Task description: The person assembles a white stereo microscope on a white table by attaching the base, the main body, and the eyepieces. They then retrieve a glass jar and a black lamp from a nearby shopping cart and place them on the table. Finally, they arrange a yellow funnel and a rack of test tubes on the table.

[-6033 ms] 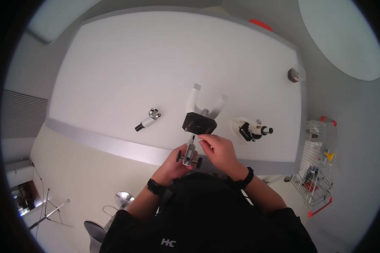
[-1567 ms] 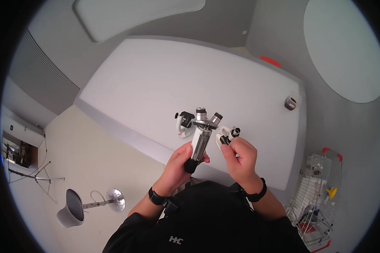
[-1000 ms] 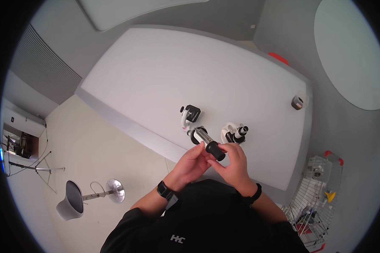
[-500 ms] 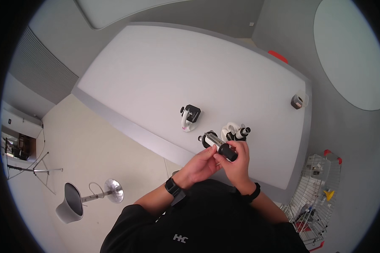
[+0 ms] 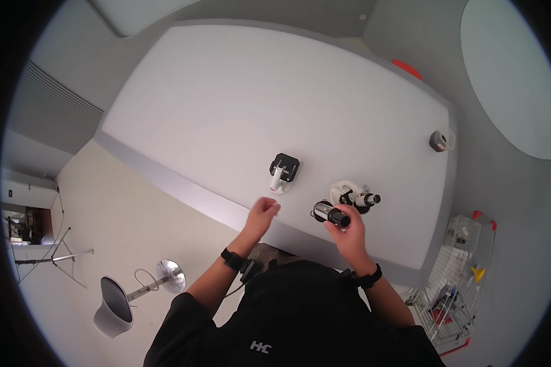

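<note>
From my remote feed I record the right hand [image 5: 352, 238] gripping a black-and-silver microscope tube [image 5: 333, 215] beside a white microscope [image 5: 340, 189] on the counter [image 5: 257, 92]; the left hand [image 5: 262, 214] curls loosely (contents: I cannot tell). Pale lettering [image 5: 261, 347] marks the black shirt [image 5: 306, 306].

Downward head view over hands [image 5: 351, 238]

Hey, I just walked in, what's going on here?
Someone's right hand is holding a silver-and-black tube near a table's front edge, close to a white-and-black microscope. The left hand is apart from the tube, loosely curled, with nothing visible in it. A white stand with a black plate is on the table, beyond that hand.
</note>
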The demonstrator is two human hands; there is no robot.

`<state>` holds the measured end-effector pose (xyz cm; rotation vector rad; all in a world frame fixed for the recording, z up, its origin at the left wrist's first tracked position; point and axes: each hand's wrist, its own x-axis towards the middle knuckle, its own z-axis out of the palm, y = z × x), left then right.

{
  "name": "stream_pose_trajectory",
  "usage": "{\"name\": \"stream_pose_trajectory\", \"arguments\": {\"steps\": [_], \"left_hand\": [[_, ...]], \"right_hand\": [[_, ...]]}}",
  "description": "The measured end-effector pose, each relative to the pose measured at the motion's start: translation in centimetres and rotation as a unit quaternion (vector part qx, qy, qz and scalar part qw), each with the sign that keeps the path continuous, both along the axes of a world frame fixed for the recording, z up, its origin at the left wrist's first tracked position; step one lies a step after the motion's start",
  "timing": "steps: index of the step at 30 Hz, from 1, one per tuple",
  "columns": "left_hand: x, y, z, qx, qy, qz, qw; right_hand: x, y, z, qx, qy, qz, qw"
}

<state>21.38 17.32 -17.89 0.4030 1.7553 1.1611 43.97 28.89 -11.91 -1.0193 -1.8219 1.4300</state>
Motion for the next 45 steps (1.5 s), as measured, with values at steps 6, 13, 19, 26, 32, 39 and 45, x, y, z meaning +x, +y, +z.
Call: {"name": "stream_pose_trajectory", "arguments": {"steps": [6,13,19,26,32,39,45], "left_hand": [[-3.6,4.1,-6.0,0.027,0.399,-0.085,0.913],[-5.1,7.3,-6.0,-0.034,0.202,-0.138,0.969],[-5.7,7.1,-5.9,-0.003,0.109,-0.149,0.983],[-6.2,7.0,-6.3,0.021,0.075,-0.172,0.982],[-7.6,5.3,-5.3,0.128,-0.017,-0.135,0.982],[-11.8,4.4,3.6,0.158,-0.031,-0.242,0.957],[-10.9,6.0,13.1,0.153,0.077,-0.280,0.945]], "right_hand": [[-1.7,0.3,-5.5,-0.020,-0.095,0.034,0.995],[-4.1,0.4,-9.1,-0.042,-0.146,-0.003,0.988],[-4.6,0.8,-12.0,-0.043,-0.146,-0.035,0.988],[-4.8,1.2,-12.1,-0.027,-0.138,-0.030,0.990],[-7.7,3.0,-4.6,-0.070,-0.085,-0.056,0.992],[-12.2,6.2,6.3,0.116,-0.109,0.089,0.983],[-13.4,7.0,12.0,0.067,-0.089,0.148,0.983]]}}
